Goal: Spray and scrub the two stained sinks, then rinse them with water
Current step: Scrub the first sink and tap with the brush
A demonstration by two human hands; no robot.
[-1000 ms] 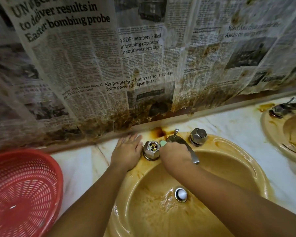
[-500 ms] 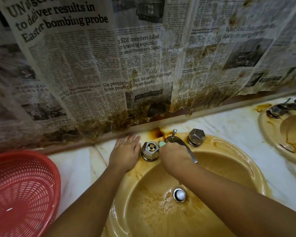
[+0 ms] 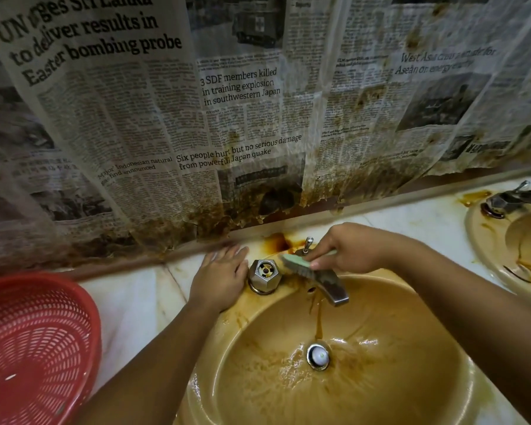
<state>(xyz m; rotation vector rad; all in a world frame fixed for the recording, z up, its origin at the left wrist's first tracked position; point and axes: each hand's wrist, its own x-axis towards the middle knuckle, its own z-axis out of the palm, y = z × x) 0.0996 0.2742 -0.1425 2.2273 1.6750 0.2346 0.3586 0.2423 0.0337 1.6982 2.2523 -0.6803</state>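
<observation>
A stained yellow sink (image 3: 258, 326) fills the lower middle, wet with brown streaks around its drain (image 3: 318, 356). My right hand (image 3: 350, 251) grips a pale green scrub brush (image 3: 295, 262) whose bristles lie against the base of the metal spout (image 3: 331, 285). My left hand (image 3: 219, 277) rests flat on the sink's back rim, just left of the chrome left tap knob (image 3: 263, 275). The right knob is hidden behind my right hand. A second stained sink (image 3: 485, 240) with its own tap (image 3: 509, 199) shows at the right edge.
A red plastic basket (image 3: 34, 348) stands on the white marble counter (image 3: 129, 302) at the left. Stained newspaper (image 3: 242, 118) hangs along the wall behind the sinks. A rust-brown patch (image 3: 276, 242) marks the counter behind the spout.
My right hand has moved up and to the right, off the spout's middle, bringing the green brush into full view at the spout's base. The left hand has stayed on the rim.
</observation>
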